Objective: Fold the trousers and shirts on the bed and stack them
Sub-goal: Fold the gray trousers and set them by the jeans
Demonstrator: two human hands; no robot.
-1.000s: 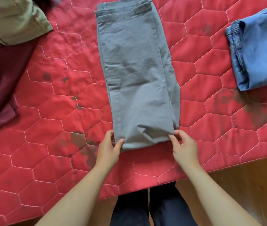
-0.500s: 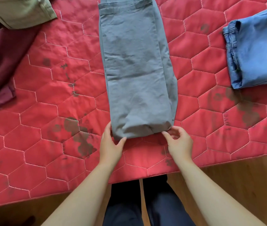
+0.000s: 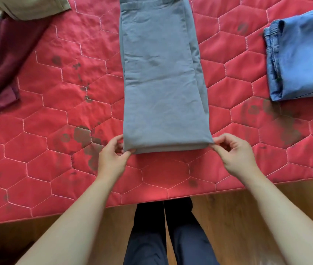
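Observation:
Grey trousers (image 3: pixel 161 77) lie folded in a long strip down the middle of the red quilted bed (image 3: pixel 37 150), their near folded end facing me. My left hand (image 3: pixel 111 157) pinches the near left corner of that end. My right hand (image 3: pixel 235 152) pinches the near right corner with thumb and fingers. Folded blue jeans (image 3: pixel 302 58) rest at the right. A dark maroon garment (image 3: pixel 8 62) and a beige garment (image 3: pixel 33 6) lie unfolded at the far left.
The bed's near edge (image 3: pixel 171 197) runs across the frame, with wooden floor (image 3: pixel 237 217) below it and my dark-trousered legs (image 3: pixel 163 236) standing against it. Dark stains mark the quilt beside the grey trousers.
The near end of the grey trousers has been smoothed flat and square. Both hands have spread apart to its two corners. The view has shifted back, showing more floor.

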